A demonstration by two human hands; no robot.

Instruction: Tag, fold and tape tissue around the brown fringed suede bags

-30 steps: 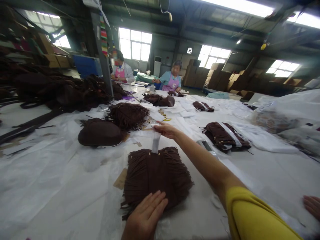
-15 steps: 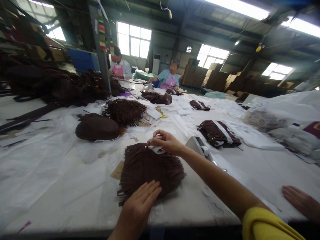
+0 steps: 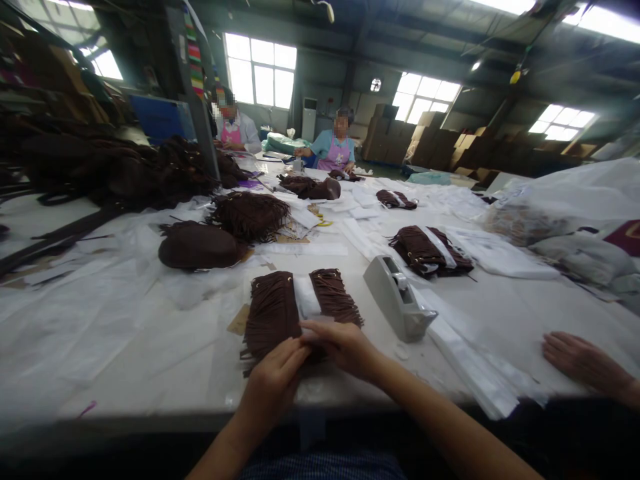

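Observation:
A dark brown fringed bag (image 3: 273, 310) lies on the table before me. A white strip (image 3: 306, 297) runs across its middle from the far edge toward me. My left hand (image 3: 275, 373) is at the bag's near edge, fingers closed at the near end of the strip. My right hand (image 3: 347, 348) meets it there, fingers closed on the same strip and partly covering it. The fingertips of both hands nearly touch, and the strip's end is hidden beneath them. Just right of the bag stands a grey tape dispenser (image 3: 400, 300).
A strip-wrapped bag (image 3: 417, 250) lies beyond the dispenser, and white strips (image 3: 470, 353) hang near the table edge. More brown bags (image 3: 200, 245) lie at left. Another person's hand (image 3: 575, 360) rests at right. Two people work at the far end.
My right hand has drawn the white strip from the bag's far edge across its top toward me. My left hand has gone from lying flat on the bag to closing at the near edge.

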